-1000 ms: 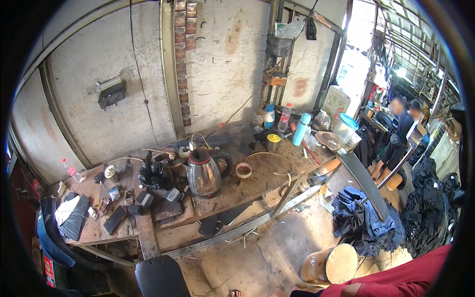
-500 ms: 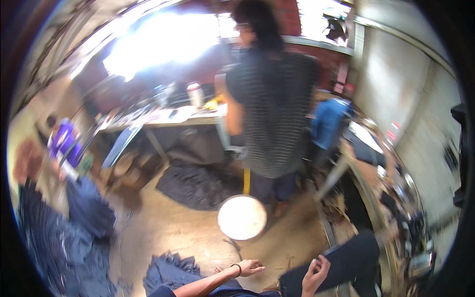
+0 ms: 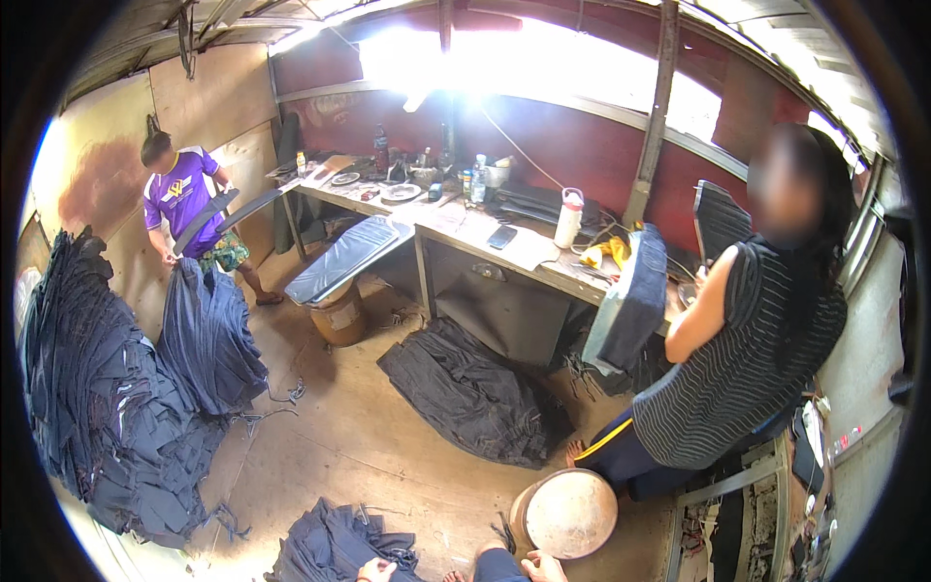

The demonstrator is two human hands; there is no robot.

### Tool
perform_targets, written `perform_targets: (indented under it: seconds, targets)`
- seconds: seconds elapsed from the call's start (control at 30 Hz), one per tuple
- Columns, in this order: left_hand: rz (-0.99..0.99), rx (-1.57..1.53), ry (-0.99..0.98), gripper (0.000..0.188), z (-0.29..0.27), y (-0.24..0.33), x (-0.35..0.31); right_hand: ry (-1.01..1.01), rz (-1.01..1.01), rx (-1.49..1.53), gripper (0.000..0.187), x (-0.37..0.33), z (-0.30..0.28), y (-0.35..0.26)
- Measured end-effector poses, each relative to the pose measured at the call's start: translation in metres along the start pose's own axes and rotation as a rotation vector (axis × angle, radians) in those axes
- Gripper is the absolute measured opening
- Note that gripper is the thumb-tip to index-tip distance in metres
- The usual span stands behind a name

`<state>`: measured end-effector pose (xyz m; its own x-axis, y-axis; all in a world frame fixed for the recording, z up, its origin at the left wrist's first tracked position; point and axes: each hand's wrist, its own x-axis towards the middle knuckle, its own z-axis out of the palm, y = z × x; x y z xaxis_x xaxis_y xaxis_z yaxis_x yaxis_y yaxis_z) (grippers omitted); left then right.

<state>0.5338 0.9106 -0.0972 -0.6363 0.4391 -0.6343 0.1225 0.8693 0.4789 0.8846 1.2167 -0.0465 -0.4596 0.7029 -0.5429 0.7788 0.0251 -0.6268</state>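
Observation:
Only the tips of my hands show at the bottom edge. My left hand (image 3: 377, 571) lies against a heap of dark blue denim pieces (image 3: 335, 545) on the floor; its fingers are cut off by the frame. My right hand (image 3: 543, 567) rests by my knee with the fingers loosely apart and nothing in it. Just beyond it stands a round pale stool top (image 3: 570, 512).
A seated person in a striped sleeveless top (image 3: 737, 369) works at a long cluttered workbench (image 3: 465, 233). A person in a purple shirt (image 3: 179, 199) handles denim at the left. Tall denim stacks (image 3: 97, 388) line the left. Another dark pile (image 3: 475, 393) lies mid-floor.
The view has swung away from a wall bench with a metal kettle to the workshop floor. The striped-top person, standing half a second ago, is now seated. My hands stay low at the bottom edge.

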Motion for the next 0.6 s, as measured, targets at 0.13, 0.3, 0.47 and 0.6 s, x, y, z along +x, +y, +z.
perform_targets:
  seconds: [0.13,0.3,0.47,0.6]
  targets:
    - [-0.055,0.211,-0.052,0.044,-0.006,-0.048,0.028,-0.049,0.049,-0.120,0.046,0.094,0.033,0.030]
    - [0.157,0.217,-0.141,0.050,-0.044,-0.029,0.080,-0.065,0.220,-0.137,0.045,0.207,0.065,0.011]
    - [0.223,0.160,-0.053,0.040,-0.131,0.092,0.189,-0.024,0.317,-0.051,0.045,0.304,0.034,-0.067]
    - [0.230,-0.200,0.238,0.027,-0.226,0.258,0.277,-0.054,0.180,-0.054,0.044,0.390,-0.024,-0.161]
